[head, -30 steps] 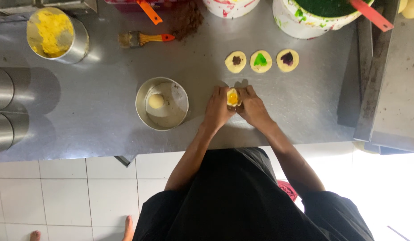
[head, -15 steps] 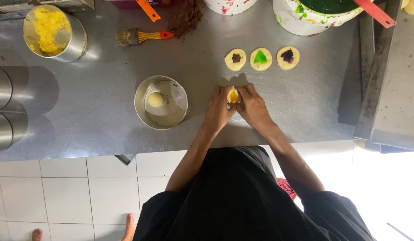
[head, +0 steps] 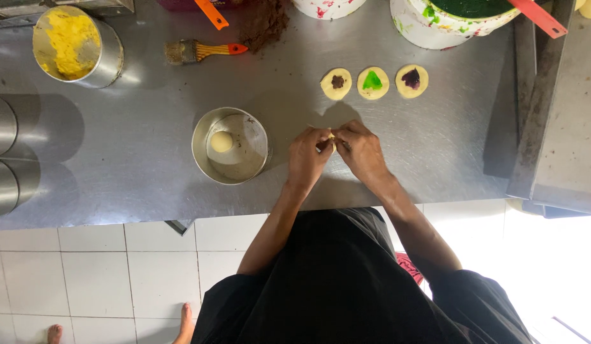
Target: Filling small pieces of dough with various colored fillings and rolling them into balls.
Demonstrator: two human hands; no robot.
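Observation:
My left hand (head: 306, 156) and my right hand (head: 361, 150) meet over the steel table (head: 136, 159), both pinched around a small piece of pale dough (head: 332, 138) that is almost hidden by the fingers. Just beyond my hands lie three flat dough discs: one with brown filling (head: 336, 83), one with green filling (head: 373, 83), one with dark purple filling (head: 411, 81). To the left of my left hand stands a round steel tin (head: 232, 146) with one dough ball (head: 221, 141) in it.
A steel pot of yellow paste (head: 75, 46) stands far left. A pastry brush (head: 200, 51) and a heap of brown powder (head: 263, 22) lie at the back. A white tub of green paste (head: 464, 19) sits back right. Steel cylinders (head: 2, 159) line the left edge.
The yellow filling that showed between my fingers is now closed inside the dough. My hands have drawn tighter together around it.

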